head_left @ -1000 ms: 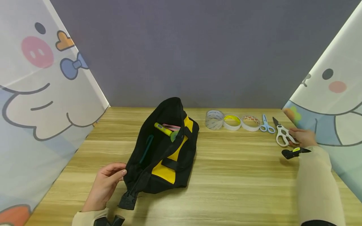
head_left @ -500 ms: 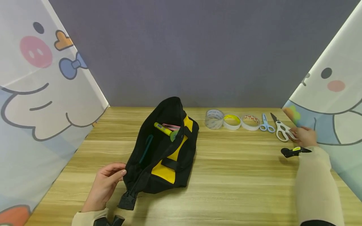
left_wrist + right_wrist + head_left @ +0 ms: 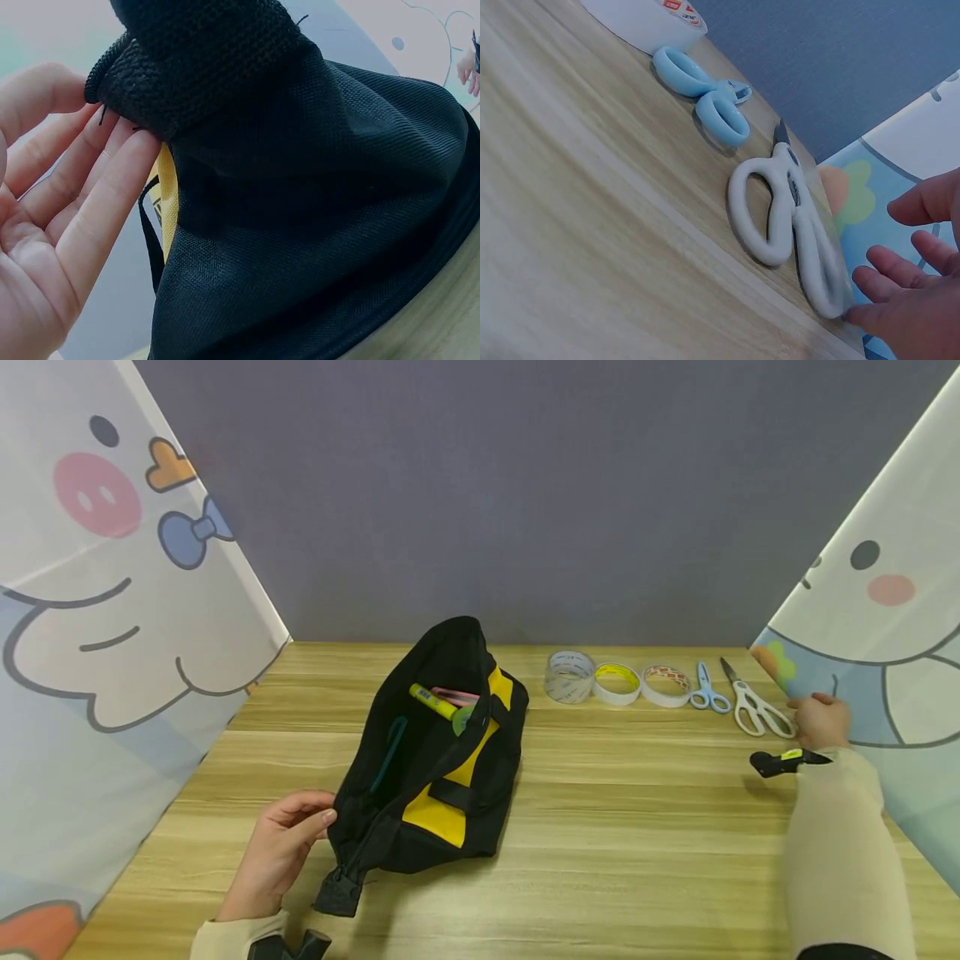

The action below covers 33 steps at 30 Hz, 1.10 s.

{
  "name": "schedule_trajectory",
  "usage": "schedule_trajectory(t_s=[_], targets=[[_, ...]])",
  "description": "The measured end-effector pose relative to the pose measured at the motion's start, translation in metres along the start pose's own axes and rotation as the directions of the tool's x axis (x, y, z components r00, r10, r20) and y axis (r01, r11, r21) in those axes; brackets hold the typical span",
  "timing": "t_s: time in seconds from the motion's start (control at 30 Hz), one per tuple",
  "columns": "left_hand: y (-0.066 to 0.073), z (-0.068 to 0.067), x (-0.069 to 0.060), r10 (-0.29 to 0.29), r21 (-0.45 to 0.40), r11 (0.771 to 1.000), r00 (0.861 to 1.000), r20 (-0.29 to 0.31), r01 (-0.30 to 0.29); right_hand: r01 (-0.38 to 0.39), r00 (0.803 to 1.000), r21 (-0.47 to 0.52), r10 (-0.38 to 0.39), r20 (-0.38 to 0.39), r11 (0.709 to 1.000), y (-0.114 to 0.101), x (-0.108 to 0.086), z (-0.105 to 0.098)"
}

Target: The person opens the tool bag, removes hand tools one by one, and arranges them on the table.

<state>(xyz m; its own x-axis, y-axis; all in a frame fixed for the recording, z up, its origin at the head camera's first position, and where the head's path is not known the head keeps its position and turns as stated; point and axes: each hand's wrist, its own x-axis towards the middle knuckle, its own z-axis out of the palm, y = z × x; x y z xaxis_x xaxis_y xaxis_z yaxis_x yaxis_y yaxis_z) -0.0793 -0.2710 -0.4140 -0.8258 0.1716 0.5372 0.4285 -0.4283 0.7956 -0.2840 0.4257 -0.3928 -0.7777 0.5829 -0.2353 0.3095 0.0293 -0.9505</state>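
Although just released by the right hand point(image 3: 822, 720), find the white scissors point(image 3: 782, 225) flat on the table point(image 3: 637, 827), at the right end of the row. Compared with a second ago, note a slight shift farther back and the handles now clear of the grasp. Judge the setting-down as probably complete, leaving the right hand available. Note right fingers spread apart, gripping nothing; cannot tell whether touching the handle end. Moving left, locate the light blue scissors point(image 3: 704, 687), then the red-patterned tape roll point(image 3: 666, 700), the yellow-cored tape roll point(image 3: 617, 698) and the clear tape roll point(image 3: 567, 690). Farther left, find the black-and-yellow bag point(image 3: 487, 802), mouth gaping, yellow tube point(image 3: 431, 701) inside. At the bag's near left edge, note the left hand point(image 3: 277, 847) pinching fabric between thumb and fingers.
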Motion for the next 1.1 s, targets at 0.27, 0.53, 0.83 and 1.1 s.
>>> schedule_trajectory(t_s=[0.27,0.53,0.83,1.1], targets=[[-0.002,0.0,0.0,0.001,-0.01,1.0,1.0,-0.001,-0.001,0.099,0.995,0.17,-0.099,-0.014,0.98,-0.006,-0.016,0.009],[-0.001,0.002,-0.001,-0.001,0.01,1.0,1.0,-0.012,0.001,0.196,0.965,0.332,-0.241,0.1,0.923,-0.03,-0.037,0.035],[-0.001,0.001,-0.001,0.017,-0.003,1.0,1.0,-0.006,-0.017,0.273,0.889,0.413,-0.392,0.237,0.869,-0.055,-0.061,0.076],[0.0,0.001,-0.001,0.01,0.002,1.0,1.0,-0.022,-0.01,0.267,0.797,0.493,-0.477,0.37,0.828,-0.072,-0.095,0.111]])
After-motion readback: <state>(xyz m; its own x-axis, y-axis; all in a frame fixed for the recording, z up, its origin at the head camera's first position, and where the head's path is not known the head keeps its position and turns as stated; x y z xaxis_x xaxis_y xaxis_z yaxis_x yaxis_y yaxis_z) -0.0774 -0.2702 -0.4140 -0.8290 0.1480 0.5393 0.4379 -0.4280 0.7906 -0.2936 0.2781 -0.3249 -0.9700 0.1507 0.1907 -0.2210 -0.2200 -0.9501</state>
